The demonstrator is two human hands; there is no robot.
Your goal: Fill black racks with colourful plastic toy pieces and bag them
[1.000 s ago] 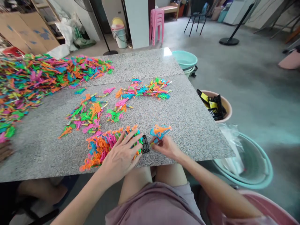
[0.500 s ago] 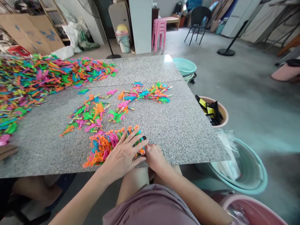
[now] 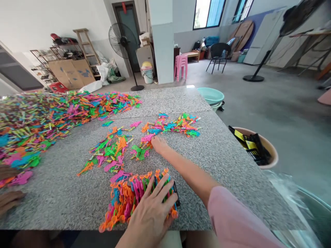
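My left hand [image 3: 153, 203] lies over a packed row of bright plastic pieces [image 3: 123, 198] at the front of the table, fingers spread across its right end. Orange round ends stick out along both sides of the row. A black edge [image 3: 176, 193] shows just right of those fingers. Farther forward, my right hand [image 3: 159, 144] has its fingers drawn together at a pink plastic piece [image 3: 148, 137]; its fingertips are partly hidden. Green pieces [image 3: 140, 152] lie beside it. Loose mixed pieces [image 3: 113, 150] spread to the left, and another small cluster [image 3: 178, 125] lies beyond.
A big heap of similar pieces [image 3: 64, 110] covers the far left of the speckled stone table [image 3: 207, 155]. Another person's hand [image 3: 11, 199] rests at the left edge. Right of the table stand a tub with black and yellow items [image 3: 271, 155] and a turquoise basin [image 3: 210, 94].
My right hand has left the right end of the row and reached forward to the loose pieces. My left hand stays on the row. The view has tilted up.
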